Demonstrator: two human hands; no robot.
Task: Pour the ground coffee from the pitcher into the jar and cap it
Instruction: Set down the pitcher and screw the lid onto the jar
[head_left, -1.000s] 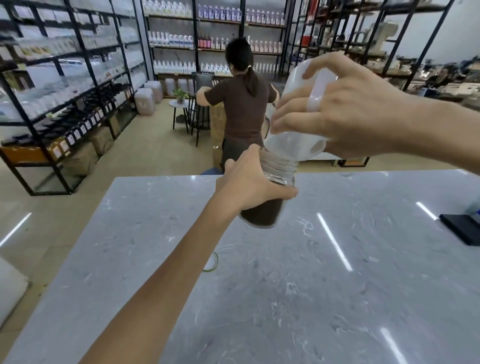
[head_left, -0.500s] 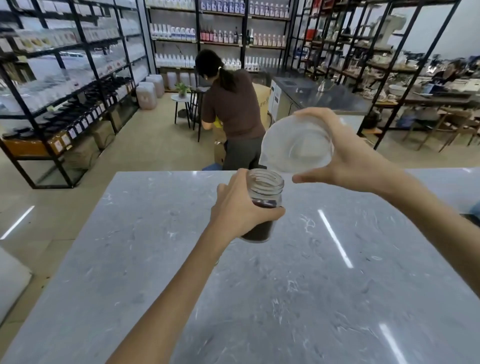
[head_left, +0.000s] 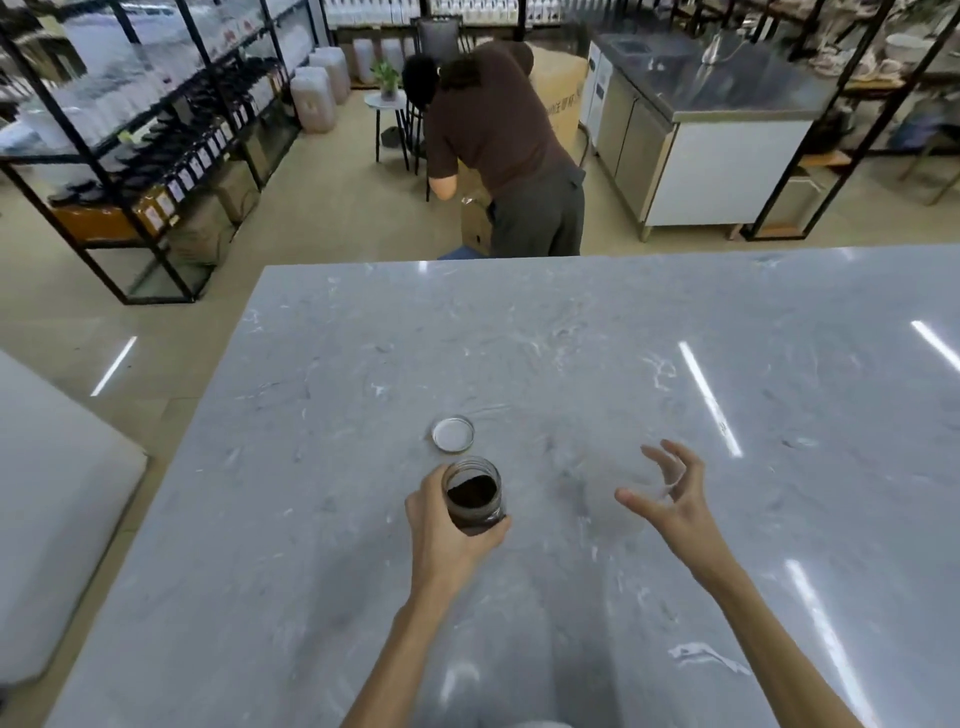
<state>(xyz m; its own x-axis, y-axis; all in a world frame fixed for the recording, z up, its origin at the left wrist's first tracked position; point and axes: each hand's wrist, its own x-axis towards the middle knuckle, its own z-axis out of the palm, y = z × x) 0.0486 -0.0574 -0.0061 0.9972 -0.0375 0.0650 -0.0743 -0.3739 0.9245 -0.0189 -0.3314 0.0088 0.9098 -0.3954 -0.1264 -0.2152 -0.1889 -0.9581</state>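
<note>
Left hand (head_left: 441, 530) wraps the open jar (head_left: 474, 500) of coffee on the table (head_left: 571, 353); right hand (head_left: 670, 493) hovers beside it, fingers spread, empty. Lid (head_left: 453, 434) lies just behind. Reaching across for it could knock the jar and spill grounds.

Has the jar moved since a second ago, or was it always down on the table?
Yes. The jar has come down from mid-air to the table, beside the lid.

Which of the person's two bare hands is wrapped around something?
The left hand: it grips the clear glass jar of dark ground coffee standing on the grey marble table. The right hand hangs open-fingered, holding nothing.
</note>
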